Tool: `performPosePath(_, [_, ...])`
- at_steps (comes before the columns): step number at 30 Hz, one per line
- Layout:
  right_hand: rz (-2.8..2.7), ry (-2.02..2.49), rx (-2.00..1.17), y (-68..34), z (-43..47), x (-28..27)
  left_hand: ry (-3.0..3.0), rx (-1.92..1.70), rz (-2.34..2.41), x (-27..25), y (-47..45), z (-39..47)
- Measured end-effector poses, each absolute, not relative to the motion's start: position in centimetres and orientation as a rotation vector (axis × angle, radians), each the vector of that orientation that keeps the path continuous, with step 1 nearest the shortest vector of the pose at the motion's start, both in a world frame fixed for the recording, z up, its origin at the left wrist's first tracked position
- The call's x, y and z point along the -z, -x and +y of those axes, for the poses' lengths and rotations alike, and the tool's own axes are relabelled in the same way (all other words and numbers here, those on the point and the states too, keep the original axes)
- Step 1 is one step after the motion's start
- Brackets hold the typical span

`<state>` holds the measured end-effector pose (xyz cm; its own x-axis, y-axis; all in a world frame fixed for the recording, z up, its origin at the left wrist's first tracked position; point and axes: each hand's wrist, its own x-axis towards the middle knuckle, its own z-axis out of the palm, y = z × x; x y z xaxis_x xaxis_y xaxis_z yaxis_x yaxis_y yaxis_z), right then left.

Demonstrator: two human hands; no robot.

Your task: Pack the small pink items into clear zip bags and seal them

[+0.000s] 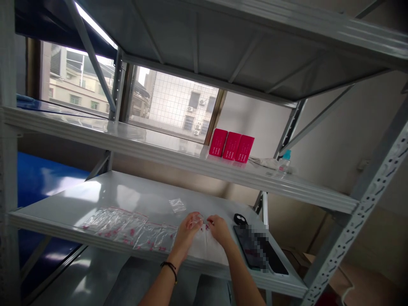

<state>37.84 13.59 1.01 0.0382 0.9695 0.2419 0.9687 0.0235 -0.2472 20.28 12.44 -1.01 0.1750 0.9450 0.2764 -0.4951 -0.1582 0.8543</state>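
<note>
Head view | left hand (187, 231): curled, cannot tell if gripping | right hand (219, 229): bent inward, cannot tell if gripping | small pink pieces (207, 227): between hands, at white sheet (210, 250) on lower shelf (210, 204) | clear plastic bags (123, 227): left, pink contents

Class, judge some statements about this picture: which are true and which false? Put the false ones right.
1. Three red boxes stand side by side on the middle shelf. True.
2. Several clear bags lie on the lower shelf, to the left of the left hand. True.
3. The dark bracelet is on the right wrist. False: it is on the left wrist.
4. The blue-capped bottle stands among the clear bags. False: it is on the middle shelf, to the right of the red boxes.
5. The right hand is over the lower shelf. True.
</note>
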Motion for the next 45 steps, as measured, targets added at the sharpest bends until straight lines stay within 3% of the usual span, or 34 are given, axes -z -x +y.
performPosePath(19, [-2.037,2.09,-0.018,-37.0,14.2,-1.5,-1.034,-1.377,0.542,1.1,-20.3,12.6])
performPosePath(27, [-1.876,1.821,-0.135,-36.4,12.7,-7.6,-1.152,-1.336,0.627,1.1,-20.4,12.7])
performPosePath(33, [-2.111,1.569,-0.225,-34.4,11.3,-10.7,-1.166,-1.336,0.553,2.0,-20.7,13.5])
performPosePath(39, [-2.044,1.677,-0.043,-33.7,11.1,-9.2,-1.113,-1.341,0.54,1.6,-20.7,13.3])
performPosePath(45, [-1.956,1.828,-0.04,-36.3,11.4,-4.2,-1.058,-1.359,0.624,1.1,-20.7,12.9])
